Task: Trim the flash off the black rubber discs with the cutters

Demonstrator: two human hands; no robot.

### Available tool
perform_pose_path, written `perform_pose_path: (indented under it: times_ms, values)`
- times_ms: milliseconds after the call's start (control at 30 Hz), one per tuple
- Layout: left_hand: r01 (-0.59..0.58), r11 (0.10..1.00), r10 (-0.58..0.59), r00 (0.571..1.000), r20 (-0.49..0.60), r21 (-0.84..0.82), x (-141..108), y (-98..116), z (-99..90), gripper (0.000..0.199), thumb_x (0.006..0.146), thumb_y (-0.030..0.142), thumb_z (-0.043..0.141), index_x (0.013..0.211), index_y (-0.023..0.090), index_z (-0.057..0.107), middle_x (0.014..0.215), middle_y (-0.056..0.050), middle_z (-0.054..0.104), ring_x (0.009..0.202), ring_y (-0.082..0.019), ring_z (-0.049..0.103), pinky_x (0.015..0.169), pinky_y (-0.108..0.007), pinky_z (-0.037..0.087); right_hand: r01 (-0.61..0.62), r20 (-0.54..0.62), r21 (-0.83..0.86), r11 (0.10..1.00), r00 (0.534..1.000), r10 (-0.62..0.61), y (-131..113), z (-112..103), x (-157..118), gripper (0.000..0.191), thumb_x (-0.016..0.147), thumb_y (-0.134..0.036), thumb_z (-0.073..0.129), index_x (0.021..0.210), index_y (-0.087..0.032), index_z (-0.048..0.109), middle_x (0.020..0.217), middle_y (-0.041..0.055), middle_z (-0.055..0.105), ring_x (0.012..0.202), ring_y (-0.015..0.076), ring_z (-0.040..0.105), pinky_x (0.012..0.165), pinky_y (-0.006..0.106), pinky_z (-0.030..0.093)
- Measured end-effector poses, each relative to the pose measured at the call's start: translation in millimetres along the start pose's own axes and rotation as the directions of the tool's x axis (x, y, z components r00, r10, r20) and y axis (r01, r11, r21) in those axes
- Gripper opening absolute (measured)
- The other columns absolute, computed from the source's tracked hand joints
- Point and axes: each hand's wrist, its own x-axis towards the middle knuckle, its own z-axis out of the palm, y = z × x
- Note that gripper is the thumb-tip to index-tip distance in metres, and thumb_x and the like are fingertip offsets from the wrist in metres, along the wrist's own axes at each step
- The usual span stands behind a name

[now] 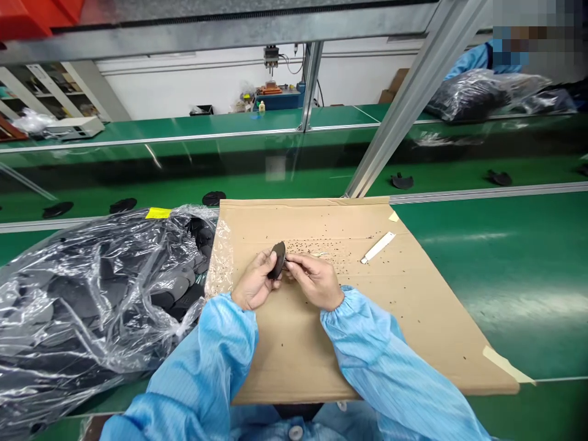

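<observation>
A thin, dark, rounded plastic piece (pixel 278 260) is held tilted on edge in my left hand (pixel 255 280), thumb on its near face. Just right of it, my right hand (pixel 316 280) is closed in a pinch at the piece's far side. What the right fingertips grip is too small and hidden to make out. Both hands are above a brown cardboard sheet (pixel 367 343) scattered with many tiny dark bits (pixel 337 254). Beyond the right hand lies a white utility knife (pixel 378 247) on the cardboard.
A clear plastic bag (pixel 92 294) full of dark rounded pieces stands at the left. Behind the cardboard, a green conveyor belt (pixel 275 177) carries several similar pieces (pixel 402 180). A metal post (pixel 413 98) slants down at the right. A person in a blue sleeve (pixel 468 61) is at the far right.
</observation>
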Motion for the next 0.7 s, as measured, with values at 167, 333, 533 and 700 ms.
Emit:
perform_pose_path:
  times_ms: [167, 333, 533, 700]
  values:
    - [0.005, 1.000, -0.007, 0.997, 0.079, 0.023, -4.6, -1.5, 0.9, 0.054, 0.067, 0.046, 0.079, 0.111, 0.023, 0.058, 0.077, 0.003, 0.052, 0.059, -0.007, 0.049, 0.043, -0.017, 0.034, 0.080, -0.038, -0.060, 0.995, 0.996, -0.083, -2.2, 1.6, 0.0, 0.019, 0.092, -0.026, 0.054, 0.099, -0.022, 0.071, 0.081, 0.0045, 0.072, 0.074, 0.0162, 0.068, 0.074, 0.031, 0.058]
    - [0.027, 1.000, -0.027, 0.996, 0.086, -0.006, -5.5, -5.1, 0.8, 0.051, 0.066, 0.041, 0.081, 0.110, 0.024, 0.060, 0.074, 0.003, 0.051, 0.057, -0.006, 0.046, 0.043, -0.017, 0.032, 0.134, -0.046, -0.168, 0.977, 0.989, -0.143, -8.5, 2.8, 1.2, 0.020, 0.091, -0.025, 0.052, 0.094, -0.023, 0.072, 0.082, 0.0045, 0.073, 0.074, 0.0159, 0.068, 0.072, 0.030, 0.057]
    - [0.052, 0.990, -0.035, 0.991, 0.129, -0.132, -5.0, -6.6, -0.4, 0.058, 0.064, 0.045, 0.081, 0.114, 0.023, 0.063, 0.075, 0.001, 0.054, 0.061, -0.007, 0.048, 0.048, -0.017, 0.035, 0.090, -0.082, 0.018, 0.996, 0.993, -0.089, -9.2, 9.0, -1.0, 0.019, 0.092, -0.025, 0.055, 0.103, -0.022, 0.071, 0.089, 0.0049, 0.073, 0.080, 0.0158, 0.069, 0.075, 0.029, 0.058]
    - [0.000, 0.997, 0.014, 0.983, 0.184, -0.078, -4.8, -6.0, -3.2, 0.073, 0.067, 0.045, 0.080, 0.132, 0.028, 0.052, 0.076, 0.001, 0.055, 0.060, -0.008, 0.048, 0.049, -0.019, 0.035, 0.097, -0.115, 0.086, 0.992, 0.990, -0.086, -7.7, 11.2, -4.1, 0.019, 0.090, -0.024, 0.058, 0.104, -0.020, 0.070, 0.087, 0.0054, 0.072, 0.076, 0.0157, 0.069, 0.073, 0.029, 0.058]
